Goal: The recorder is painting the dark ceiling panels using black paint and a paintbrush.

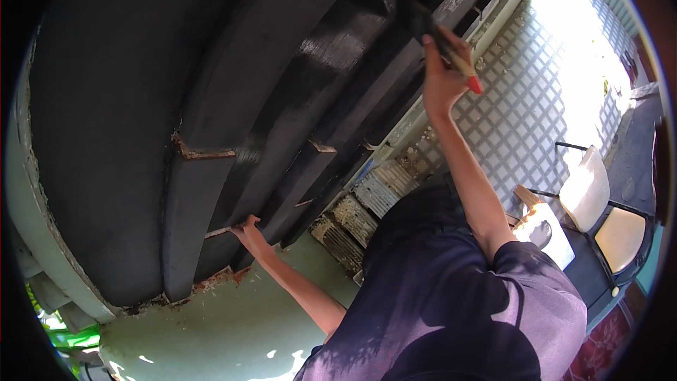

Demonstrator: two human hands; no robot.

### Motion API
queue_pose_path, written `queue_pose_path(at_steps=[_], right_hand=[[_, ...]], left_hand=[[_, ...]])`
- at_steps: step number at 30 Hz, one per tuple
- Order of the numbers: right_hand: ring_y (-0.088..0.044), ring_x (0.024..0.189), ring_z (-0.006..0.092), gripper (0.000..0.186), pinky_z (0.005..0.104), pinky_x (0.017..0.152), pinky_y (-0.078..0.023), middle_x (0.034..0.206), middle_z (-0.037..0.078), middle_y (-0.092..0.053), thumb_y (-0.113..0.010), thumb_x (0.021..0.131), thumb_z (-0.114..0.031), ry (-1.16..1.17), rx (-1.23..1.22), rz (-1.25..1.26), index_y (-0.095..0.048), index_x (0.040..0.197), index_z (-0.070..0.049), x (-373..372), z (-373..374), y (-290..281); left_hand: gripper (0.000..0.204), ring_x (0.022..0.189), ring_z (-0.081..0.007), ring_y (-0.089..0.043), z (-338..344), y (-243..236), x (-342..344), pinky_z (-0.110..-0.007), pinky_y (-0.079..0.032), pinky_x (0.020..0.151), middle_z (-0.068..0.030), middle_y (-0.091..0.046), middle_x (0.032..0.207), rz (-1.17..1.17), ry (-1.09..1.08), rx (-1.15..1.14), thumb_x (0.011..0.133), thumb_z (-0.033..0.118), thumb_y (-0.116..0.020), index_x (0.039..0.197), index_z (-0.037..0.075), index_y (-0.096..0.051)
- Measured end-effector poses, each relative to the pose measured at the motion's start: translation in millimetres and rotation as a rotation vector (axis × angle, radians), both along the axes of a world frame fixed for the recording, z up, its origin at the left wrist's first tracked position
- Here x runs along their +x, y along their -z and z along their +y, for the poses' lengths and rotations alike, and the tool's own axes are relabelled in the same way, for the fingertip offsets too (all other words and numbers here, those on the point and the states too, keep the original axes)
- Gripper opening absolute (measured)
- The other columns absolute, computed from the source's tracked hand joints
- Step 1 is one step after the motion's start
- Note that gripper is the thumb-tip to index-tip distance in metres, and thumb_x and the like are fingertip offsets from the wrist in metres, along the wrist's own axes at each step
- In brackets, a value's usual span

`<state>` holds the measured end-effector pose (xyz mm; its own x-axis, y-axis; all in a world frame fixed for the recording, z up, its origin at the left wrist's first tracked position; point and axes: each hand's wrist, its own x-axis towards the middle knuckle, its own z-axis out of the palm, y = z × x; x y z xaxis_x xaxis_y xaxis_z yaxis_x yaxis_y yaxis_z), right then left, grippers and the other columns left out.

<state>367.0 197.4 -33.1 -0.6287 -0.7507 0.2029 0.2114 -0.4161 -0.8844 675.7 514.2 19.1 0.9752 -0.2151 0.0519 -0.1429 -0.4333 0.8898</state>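
Dark-painted planks (106, 134) span the upper left, some glossy as if wet, with pale, chipped wooden ledges (208, 154) between them. My right hand (444, 70) grips a paintbrush (463, 69) with a pale, red-tipped handle; its dark, blurred head is raised against the planks at top centre, and whether it touches them is unclear. Lower left, my left hand (248, 229) holds the edge of one plank (218, 233), its fingers small and partly hidden in this view.
A pale green wall (176, 339) lies below the planks. Right are a sunlit patterned tiled floor (508, 92), chairs with cream pads (585, 183) and a white board (560, 247). Weathered slatted pieces (374, 194) sit beside my body.
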Motion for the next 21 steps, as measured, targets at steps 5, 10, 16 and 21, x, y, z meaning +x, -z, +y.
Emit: queue_pose_path(at_steps=[5,10,16,21], right_hand=[[-0.063,0.07,0.0201,0.021,0.0302,0.057,-0.049,0.082,0.008,-0.066,-0.078,0.075,-0.002,-0.17,-0.241,0.482,-0.068,0.093,-0.003,42.1,50.1,2.5],[-0.065,0.073,0.024,0.02,0.0325,0.059,-0.052,0.085,0.009,-0.067,-0.079,0.075,-0.003,-0.691,-0.569,0.504,-0.068,0.091,-0.004,59.6,104.5,21.6],[-0.066,0.078,0.0266,0.023,0.0346,0.064,-0.054,0.088,0.01,-0.068,-0.078,0.074,0.001,-0.294,-0.53,0.657,-0.069,0.095,-0.004,6.7,8.4,23.2],[-0.066,0.077,0.0262,0.025,0.0334,0.067,-0.054,0.091,0.011,-0.068,-0.078,0.072,0.006,-0.006,-0.398,0.587,-0.069,0.094,-0.002,-40.8,-44.4,13.7]], left_hand=[[0.068,0.108,-0.0299,-0.048,-9.8,3.9,-2.8,-0.026,-0.034,0.095,-0.0173,-0.051,0.126,-0.035,-0.003,-0.004,0.067,0.008,-0.06,0.13,-0.008,-0.042],[0.067,0.109,-0.0303,-0.049,-11.1,-3.2,-6.2,-0.026,-0.035,0.097,-0.0163,-0.052,0.126,0.002,-0.056,-0.026,0.066,0.008,-0.061,0.129,-0.007,-0.043],[0.064,0.112,-0.0286,-0.049,2.0,1.6,4.5,-0.028,-0.035,0.1,-0.0149,-0.052,0.127,0.106,-0.073,-0.055,0.067,0.009,-0.061,0.128,-0.003,-0.045],[0.065,0.113,-0.0294,-0.049,1.7,2.3,7.3,-0.034,-0.037,0.101,-0.0156,-0.053,0.127,0.064,-0.056,-0.004,0.067,0.009,-0.061,0.129,-0.003,-0.045]])
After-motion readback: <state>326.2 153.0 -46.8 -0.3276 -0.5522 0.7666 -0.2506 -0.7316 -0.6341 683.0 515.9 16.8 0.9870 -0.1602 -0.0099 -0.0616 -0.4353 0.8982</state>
